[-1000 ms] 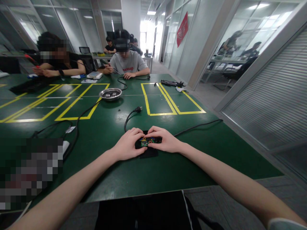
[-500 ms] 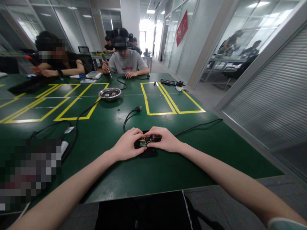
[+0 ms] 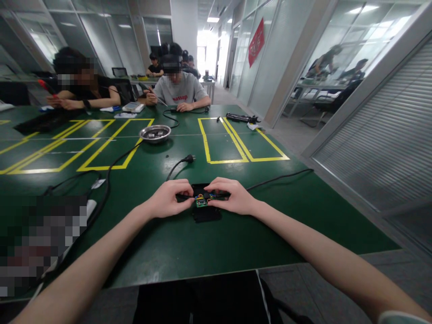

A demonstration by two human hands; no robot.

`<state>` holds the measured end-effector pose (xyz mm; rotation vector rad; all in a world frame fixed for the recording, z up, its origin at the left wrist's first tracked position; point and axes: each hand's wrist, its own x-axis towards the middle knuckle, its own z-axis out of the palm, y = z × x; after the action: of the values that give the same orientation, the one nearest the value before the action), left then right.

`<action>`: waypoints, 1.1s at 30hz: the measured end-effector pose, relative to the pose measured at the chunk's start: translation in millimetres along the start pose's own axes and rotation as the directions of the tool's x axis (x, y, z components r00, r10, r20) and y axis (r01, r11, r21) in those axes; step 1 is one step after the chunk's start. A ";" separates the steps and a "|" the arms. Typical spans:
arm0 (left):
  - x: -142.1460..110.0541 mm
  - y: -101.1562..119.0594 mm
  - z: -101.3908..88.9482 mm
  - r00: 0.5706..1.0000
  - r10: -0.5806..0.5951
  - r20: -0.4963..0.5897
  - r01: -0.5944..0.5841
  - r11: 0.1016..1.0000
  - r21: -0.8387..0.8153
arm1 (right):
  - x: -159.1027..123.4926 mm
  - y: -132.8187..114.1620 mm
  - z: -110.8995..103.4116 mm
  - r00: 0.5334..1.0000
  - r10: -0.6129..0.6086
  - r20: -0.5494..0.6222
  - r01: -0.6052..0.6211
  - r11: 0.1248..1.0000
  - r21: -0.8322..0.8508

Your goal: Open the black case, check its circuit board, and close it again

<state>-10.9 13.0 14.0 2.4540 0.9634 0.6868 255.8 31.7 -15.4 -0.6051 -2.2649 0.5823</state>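
A small green circuit board (image 3: 201, 203) with copper coils and coloured wires sits between my hands over the table. My left hand (image 3: 168, 199) is closed on the black cable (image 3: 184, 196) at the board's left end, with thumb and fingertips close to the wires. On the other side, my right hand (image 3: 234, 197) is curled with its fingertips at the board's right edge, where another black cable passes under the palm. A flat black casing piece (image 3: 207, 215) lies just below the board. More black casing shows behind it, partly hidden by my fingers.
Beyond my hands lies a black power plug (image 3: 190, 159). A metal bowl (image 3: 155, 133) with small parts stands farther back, near yellow tape rectangles (image 3: 227, 160). A black tool (image 3: 242, 118) lies at the far right. Two people sit across the green table (image 3: 270, 189).
My left hand has shifted left, off the board's left side and onto the cable, uncovering more of the board. The power plug has moved slightly left. My right hand stays nearly in place.
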 end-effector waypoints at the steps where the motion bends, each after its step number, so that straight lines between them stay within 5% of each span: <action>1: 0.2 2.9 -1.6 1.000 -0.008 0.006 0.008 1.000 -0.018 | 0.2 -0.9 -3.5 1.000 -0.003 0.008 0.003 0.999 -0.034; 12: -2.4 13.4 2.7 0.949 -0.170 0.267 0.251 0.917 -0.309 | -4.2 -10.4 -24.0 0.972 0.009 0.234 -0.027 0.997 0.076; 26: -5.8 7.6 4.0 0.931 -0.220 0.291 0.311 0.896 -0.317 | -7.6 -7.5 -20.8 0.965 0.056 0.256 -0.054 0.998 -0.015; 33: -4.7 8.2 0.6 0.931 -0.193 0.310 0.286 0.914 -0.288 | -4.0 -2.9 -17.5 0.959 0.098 0.266 -0.048 0.981 -0.188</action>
<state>-9.5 4.0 16.5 2.0257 0.9354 0.3718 270.4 31.1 -4.6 -0.7388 -2.5863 0.5274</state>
